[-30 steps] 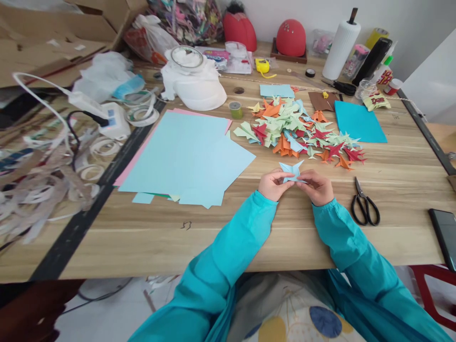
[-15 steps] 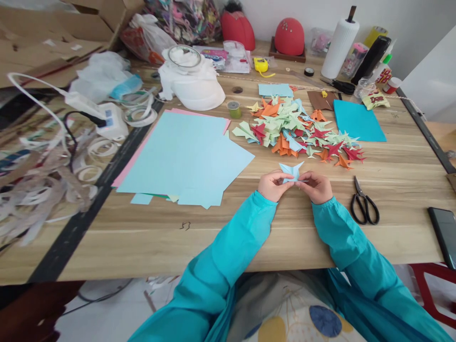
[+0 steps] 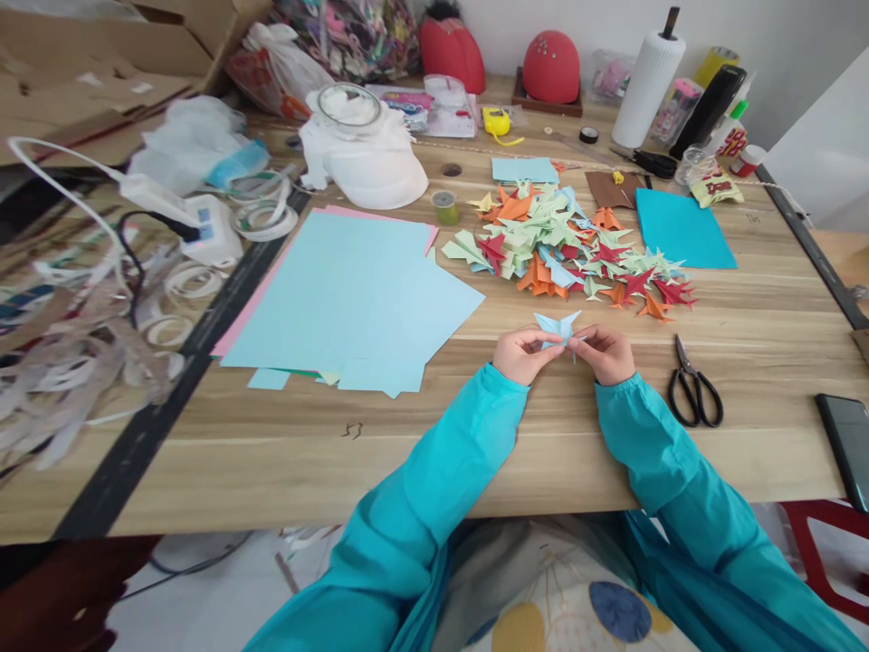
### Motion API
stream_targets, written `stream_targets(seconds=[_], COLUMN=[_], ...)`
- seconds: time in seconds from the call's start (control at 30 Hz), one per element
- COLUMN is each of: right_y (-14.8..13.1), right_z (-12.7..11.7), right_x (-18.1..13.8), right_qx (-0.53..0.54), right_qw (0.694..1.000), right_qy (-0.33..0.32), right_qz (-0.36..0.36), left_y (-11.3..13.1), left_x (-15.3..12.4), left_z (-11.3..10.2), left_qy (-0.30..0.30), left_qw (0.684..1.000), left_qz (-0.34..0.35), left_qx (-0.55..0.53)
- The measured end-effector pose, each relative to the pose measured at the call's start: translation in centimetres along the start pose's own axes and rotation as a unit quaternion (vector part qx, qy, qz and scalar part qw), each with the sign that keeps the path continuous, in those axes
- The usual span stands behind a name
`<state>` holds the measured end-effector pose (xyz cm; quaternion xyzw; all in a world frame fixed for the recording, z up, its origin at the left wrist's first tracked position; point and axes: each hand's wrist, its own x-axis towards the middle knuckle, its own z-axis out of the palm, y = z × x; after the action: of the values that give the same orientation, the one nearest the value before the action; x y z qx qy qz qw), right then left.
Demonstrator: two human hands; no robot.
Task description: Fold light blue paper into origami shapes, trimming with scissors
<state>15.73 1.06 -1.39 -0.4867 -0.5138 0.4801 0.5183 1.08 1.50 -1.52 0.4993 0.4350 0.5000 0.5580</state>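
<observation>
Light-blue folded paper, one piece: pinched in both hands over the table, two pointed flaps upward. Left hand: thumb and fingers closed on the near left part. Right hand: thumb and fingertips narrowed on the right part, close against the left fingertips. Change since half a second ago: slight; slim tip below the fingers now plainer. Meaning, by judgement: fold at the pinched end under adjustment, shaping unfinished. Exact crease: too small to tell.

Phone: black, right edge. Scissors: black-handled, near the right hand, untouched. Large paper sheets: stacked, mostly light blue, left of the hands. Pile of folded paper shapes: green, orange, red, blue; just beyond the hands, likely the main hindrance to forward reach. Turquoise sheet: beside the pile. Tape measure: yellow, farther back.
</observation>
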Motion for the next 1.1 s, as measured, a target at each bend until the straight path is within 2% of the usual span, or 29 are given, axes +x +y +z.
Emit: stream_targets(seconds=[0.1, 0.2, 1.1], right_y=[-0.11, -0.14, 0.18], right_z=[-0.08, -0.11, 0.20], right_x=[0.06, 0.08, -0.04], right_qx=[0.008, 0.016, 0.045], right_qw=[1.000, 1.000, 0.996], right_qy=[0.009, 0.016, 0.025], right_qz=[0.006, 0.012, 0.070], left_y=[0.02, 0.06, -0.56], left_x=[0.01, 0.09, 0.33], left_z=[0.18, 0.22, 0.05], left_qy=[-0.012, -0.017, -0.013], left_qw=[0.996, 0.991, 0.989], left_qz=[-0.055, -0.087, -0.105], left_qx=[-0.074, -0.096, -0.102])
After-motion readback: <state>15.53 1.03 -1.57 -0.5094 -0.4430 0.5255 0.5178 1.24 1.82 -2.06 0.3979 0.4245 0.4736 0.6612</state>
